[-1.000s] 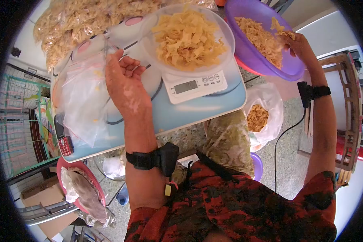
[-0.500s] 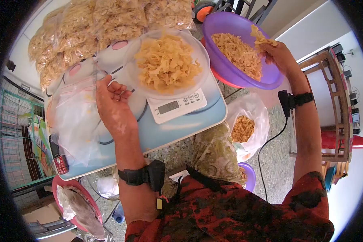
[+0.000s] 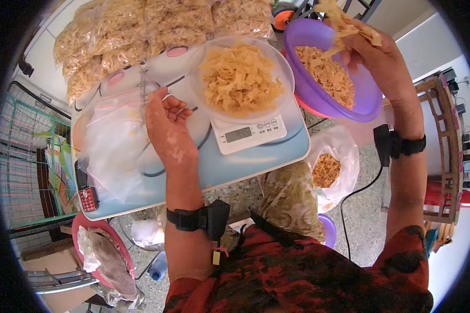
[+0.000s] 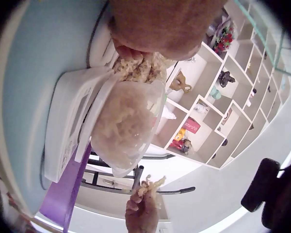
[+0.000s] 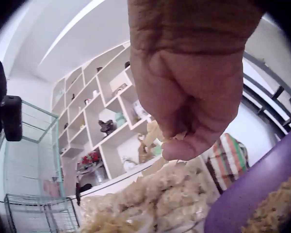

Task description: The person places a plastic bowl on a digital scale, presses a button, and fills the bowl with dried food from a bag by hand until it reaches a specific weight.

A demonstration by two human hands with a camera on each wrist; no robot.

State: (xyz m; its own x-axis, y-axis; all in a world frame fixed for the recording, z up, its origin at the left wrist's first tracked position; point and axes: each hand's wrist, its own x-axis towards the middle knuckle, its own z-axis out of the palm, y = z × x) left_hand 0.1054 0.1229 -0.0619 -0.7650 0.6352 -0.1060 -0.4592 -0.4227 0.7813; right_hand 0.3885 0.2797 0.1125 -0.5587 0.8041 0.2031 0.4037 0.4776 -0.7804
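Over the blue worktop (image 3: 261, 156) the right hand (image 3: 384, 60) has risen from the purple bowl (image 3: 363, 107) to the frame's upper right, grip closed on a clump of dried strips (image 3: 344, 23), likely a top-up for the dish (image 3: 289, 78) on the scale (image 3: 250, 134); the left hand (image 3: 167, 128) still pinches a clear bag (image 3: 112, 148).

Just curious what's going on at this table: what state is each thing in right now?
right hand: raised, gripping a handful of dried strips.
left hand: pinching the zip bag's edge.
zip bag: nearly empty, lying on the table.
clear bowl: heaped with strips, sitting on the scale.
scale: switched on, digits unreadable.
purple bowl: partly filled.
floor bag: open, partly filled.
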